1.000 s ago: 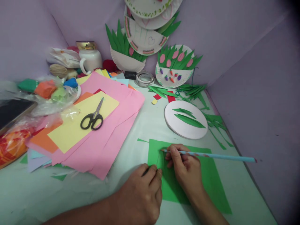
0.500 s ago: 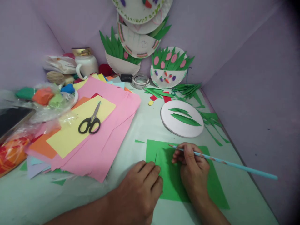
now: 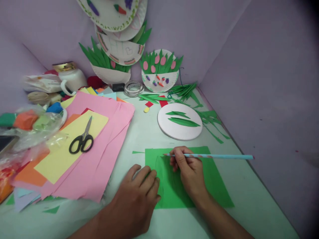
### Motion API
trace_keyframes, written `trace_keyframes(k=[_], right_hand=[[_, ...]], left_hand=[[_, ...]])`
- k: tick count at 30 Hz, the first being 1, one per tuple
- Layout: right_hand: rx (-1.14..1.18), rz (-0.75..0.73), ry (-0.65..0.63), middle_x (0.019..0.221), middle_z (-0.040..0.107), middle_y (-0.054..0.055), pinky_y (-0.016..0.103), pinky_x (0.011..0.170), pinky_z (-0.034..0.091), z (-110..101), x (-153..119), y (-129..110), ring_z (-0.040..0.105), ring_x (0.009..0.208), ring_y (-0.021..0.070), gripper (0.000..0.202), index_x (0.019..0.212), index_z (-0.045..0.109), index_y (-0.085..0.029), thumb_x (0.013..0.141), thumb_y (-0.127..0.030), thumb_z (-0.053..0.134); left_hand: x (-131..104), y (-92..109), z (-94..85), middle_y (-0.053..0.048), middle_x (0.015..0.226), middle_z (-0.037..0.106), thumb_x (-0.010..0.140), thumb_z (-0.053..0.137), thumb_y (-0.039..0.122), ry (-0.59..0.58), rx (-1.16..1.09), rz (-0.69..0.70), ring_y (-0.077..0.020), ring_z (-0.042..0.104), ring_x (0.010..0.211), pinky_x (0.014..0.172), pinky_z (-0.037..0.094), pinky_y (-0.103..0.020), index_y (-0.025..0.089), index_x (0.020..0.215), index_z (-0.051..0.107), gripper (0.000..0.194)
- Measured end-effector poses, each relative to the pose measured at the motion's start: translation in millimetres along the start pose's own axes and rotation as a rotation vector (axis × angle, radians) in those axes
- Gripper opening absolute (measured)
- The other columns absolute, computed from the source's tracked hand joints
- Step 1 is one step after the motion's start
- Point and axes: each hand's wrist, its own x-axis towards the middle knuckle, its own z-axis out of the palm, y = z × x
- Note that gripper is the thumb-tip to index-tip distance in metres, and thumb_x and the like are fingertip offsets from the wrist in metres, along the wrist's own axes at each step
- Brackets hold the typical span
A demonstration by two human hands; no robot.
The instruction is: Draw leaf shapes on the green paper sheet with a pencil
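Note:
A green sheet of paper (image 3: 211, 186) lies flat on the table, with faint curved pencil lines near its left side. My right hand (image 3: 190, 172) grips a light blue pencil (image 3: 224, 156), its tip close to the sheet's upper left part; whether it touches I cannot tell. The pencil's long end points right. My left hand (image 3: 141, 196) rests over the sheet's left edge, fingers bent and slightly apart, holding nothing. Beyond the sheet, a white round plate (image 3: 174, 132) carries several cut green paper leaves (image 3: 183, 121).
Black-handled scissors (image 3: 81, 142) lie on yellow paper (image 3: 58, 162) over pink sheets (image 3: 107, 146) at left. Plastic bags (image 3: 50, 122) and a white mug (image 3: 74, 81) stand behind. Green scraps (image 3: 211, 118) lie along the right wall. Decorated paper plates (image 3: 159, 81) lean at the back.
The view has shifted, so most things sit further left. The pencil has swung to nearly level, its tip still over the upper left of the sheet. My left hand's fingers have spread slightly.

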Motion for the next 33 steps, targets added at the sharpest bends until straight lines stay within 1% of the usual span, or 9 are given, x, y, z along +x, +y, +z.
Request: trace_keyframes(k=[6,8,11,13,18,23,27,31,33], right_hand=[[-0.116,-0.073,-0.081,0.057,0.051,-0.003,0.021,0.044,0.033,-1.1,0.9,3.6,0.042,0.048,0.0085,0.032,0.070,0.058,-0.017,0.091,-0.039,0.048],[-0.112,-0.066,-0.084,0.057,0.051,-0.003,0.021,0.044,0.032,-1.1,0.9,4.2,0.042,0.048,0.0084,0.031,0.071,0.059,-0.018,0.092,-0.038,0.048],[-0.092,-0.039,-0.066,0.058,0.053,-0.003,0.020,0.044,0.033,-1.2,0.6,4.9,0.044,0.049,0.0086,0.031,0.072,0.059,-0.018,0.092,-0.040,0.048],[-0.083,-0.022,-0.056,0.058,0.054,-0.003,0.021,0.045,0.034,-1.3,0.8,5.2,0.045,0.049,0.0088,0.032,0.073,0.059,-0.018,0.092,-0.040,0.048],[-0.079,-0.037,-0.047,0.058,0.053,-0.003,0.021,0.044,0.033,-1.5,2.4,3.4,0.044,0.049,0.0090,0.032,0.071,0.060,-0.017,0.091,-0.039,0.048],[-0.059,-0.034,-0.044,0.060,0.053,-0.002,0.021,0.045,0.034,-1.5,1.5,2.8,0.045,0.050,0.0093,0.033,0.070,0.060,-0.018,0.090,-0.041,0.049],[-0.067,-0.021,-0.036,0.060,0.056,-0.002,0.022,0.046,0.037,-0.9,1.2,5.0,0.050,0.052,0.0108,0.032,0.071,0.061,-0.018,0.090,-0.042,0.050],[-0.082,-0.065,-0.018,0.072,0.067,0.001,0.024,0.055,0.048,-4.4,-3.5,-2.9,0.062,0.063,0.0145,0.023,0.090,0.066,-0.021,0.089,-0.040,0.052],[-0.162,-0.131,-0.009,0.074,0.069,0.001,0.025,0.058,0.050,-8.6,-13.2,-12.1,0.064,0.063,0.0149,0.020,0.094,0.066,-0.022,0.088,-0.036,0.054]], left_hand=[[1.0,3.7,0.8,-0.010,0.091,0.063,0.090,0.045,0.020,0.080,-0.099,-0.034,-0.0273,0.052,0.096,0.092,0.036,-0.046,0.012,0.087,0.063,0.019],[5.1,4.3,-0.9,-0.011,0.092,0.062,0.091,0.043,0.020,0.082,-0.161,-0.047,-0.0280,0.051,0.098,0.091,0.036,-0.047,0.012,0.088,0.061,0.021],[12.5,4.1,-3.5,-0.012,0.119,0.058,0.092,0.043,0.028,-0.050,-0.209,-0.036,-0.0309,0.045,0.112,0.096,0.033,-0.051,0.013,0.110,0.056,0.027],[16.0,2.5,-4.2,-0.009,0.125,0.056,0.092,0.046,0.032,-0.146,-0.226,-0.030,-0.0305,0.043,0.116,0.100,0.029,-0.053,0.016,0.115,0.054,0.029],[15.4,-7.7,-8.4,-0.005,0.104,0.061,0.090,0.049,0.028,-0.164,-0.213,-0.002,-0.0269,0.046,0.111,0.105,0.024,-0.053,0.020,0.085,0.056,0.012],[10.2,-19.1,-15.2,-0.007,0.111,0.059,0.088,0.047,0.021,-0.169,-0.240,0.011,-0.0274,0.046,0.112,0.102,0.030,-0.053,0.018,0.080,0.057,0.013],[7.0,-27.2,-16.8,-0.012,0.119,0.057,0.086,0.047,0.017,-0.033,-0.217,0.016,-0.0292,0.046,0.113,0.100,0.033,-0.054,0.016,0.091,0.060,0.014],[5.4,-35.2,-18.7,-0.014,0.104,0.061,0.087,0.045,0.009,0.181,-0.131,-0.134,-0.0259,0.053,0.099,0.087,0.043,-0.045,0.012,0.092,0.062,0.018],[4.8,-35.7,-19.9,-0.012,0.096,0.063,0.088,0.044,0.011,0.185,-0.134,-0.184,-0.0243,0.055,0.093,0.082,0.045,-0.042,0.012,0.091,0.063,0.019]])
